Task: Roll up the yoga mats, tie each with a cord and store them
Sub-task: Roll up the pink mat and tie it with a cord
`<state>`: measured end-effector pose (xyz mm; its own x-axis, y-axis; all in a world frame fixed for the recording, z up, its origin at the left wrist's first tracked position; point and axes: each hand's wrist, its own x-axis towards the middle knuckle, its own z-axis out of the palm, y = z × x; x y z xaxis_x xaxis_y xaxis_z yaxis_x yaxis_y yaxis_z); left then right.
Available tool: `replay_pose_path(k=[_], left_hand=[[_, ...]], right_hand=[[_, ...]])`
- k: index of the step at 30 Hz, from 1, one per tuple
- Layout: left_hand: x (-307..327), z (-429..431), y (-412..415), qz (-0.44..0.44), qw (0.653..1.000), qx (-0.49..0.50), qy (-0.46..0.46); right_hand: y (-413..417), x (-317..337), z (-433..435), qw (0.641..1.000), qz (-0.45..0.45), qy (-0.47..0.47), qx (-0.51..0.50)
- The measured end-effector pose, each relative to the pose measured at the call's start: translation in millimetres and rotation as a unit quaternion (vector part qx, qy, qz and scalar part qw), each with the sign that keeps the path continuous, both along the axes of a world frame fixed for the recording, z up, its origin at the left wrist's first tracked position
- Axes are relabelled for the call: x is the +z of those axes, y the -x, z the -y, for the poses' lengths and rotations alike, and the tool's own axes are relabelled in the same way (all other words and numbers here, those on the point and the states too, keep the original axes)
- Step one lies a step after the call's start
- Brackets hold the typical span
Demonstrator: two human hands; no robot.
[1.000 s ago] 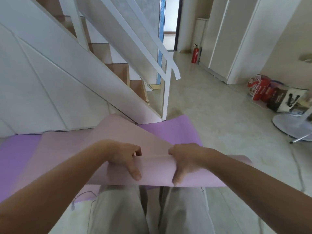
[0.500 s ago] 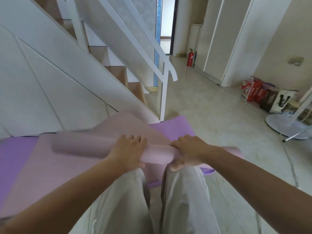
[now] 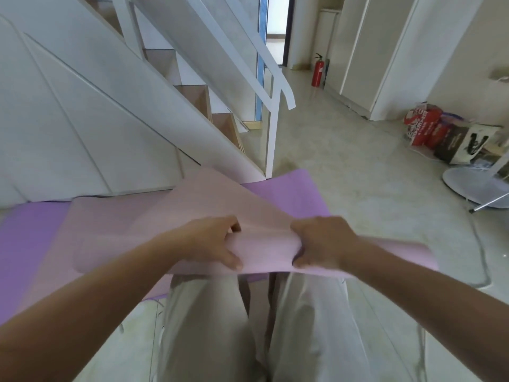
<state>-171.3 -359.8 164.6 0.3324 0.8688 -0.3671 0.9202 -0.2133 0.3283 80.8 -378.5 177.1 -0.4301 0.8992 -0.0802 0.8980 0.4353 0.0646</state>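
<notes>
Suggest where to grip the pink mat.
Probably the rolled near edge of the pink mat, from above, either side of its middle, as the left hand and right hand grip it: the roll is a soft tube lying crosswise.

Soft daylight from the far doorway [image 3: 275, 26], wide-angle edge bending, slight motion blur.

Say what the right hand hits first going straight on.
The right hand grips the rolled edge of the pink mat; pushed on leftward along it, it would probably meet the left hand first, depth unclear.
</notes>
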Motion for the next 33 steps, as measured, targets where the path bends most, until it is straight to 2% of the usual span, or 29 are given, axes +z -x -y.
replay_pose_path(k=[2, 6, 8, 10, 12, 16, 17, 19, 21, 24, 27, 33], left_hand=[[13, -13, -2, 0.004, 0.997, 0.013, -0.070], [34, -42, -18, -0.107, 0.954, 0.011, -0.280], [27, -48, -24, -0.158, 0.936, -0.006, -0.314], [6, -46, -27, -0.170, 0.948, -0.046, -0.265], [-17, -41, -28, -0.145, 0.972, -0.080, -0.170], [-27, -51, -22, -0.083, 0.992, -0.094, 0.014], [-24, -55, -19, -0.059, 0.992, -0.091, 0.062], [-21, -56, -14, -0.034, 0.989, -0.100, 0.108], [-21, -47, -13, -0.017, 0.991, -0.103, 0.082], [-27, -30, -16, -0.013, 0.995, -0.097, 0.007], [-30, -10, -23, -0.017, 0.993, -0.100, -0.068], [-11, 31, -35, 0.020, 0.990, -0.130, -0.053]], right_hand=[[1, 13, -27, 0.998, 0.003, -0.060, 0.003], [1, 17, -75, 0.982, 0.038, -0.184, -0.014], [-7, -1, -82, 0.975, 0.016, -0.221, 0.007], [-17, -28, -80, 0.973, 0.023, -0.226, 0.051], [-24, -52, -76, 0.976, 0.023, -0.198, 0.087], [-30, -67, -75, 0.991, -0.033, -0.090, 0.096], [-28, -61, -74, 0.995, -0.046, -0.039, 0.083], [-24, -55, -68, 0.995, -0.069, 0.035, 0.056], [-19, -54, -51, 0.996, -0.088, 0.018, 0.024], [-26, -70, -26, 0.985, -0.145, -0.091, -0.016], [-32, -81, 0, 0.980, -0.146, -0.128, -0.044], [-38, -75, 52, 0.978, -0.141, -0.122, -0.088]])
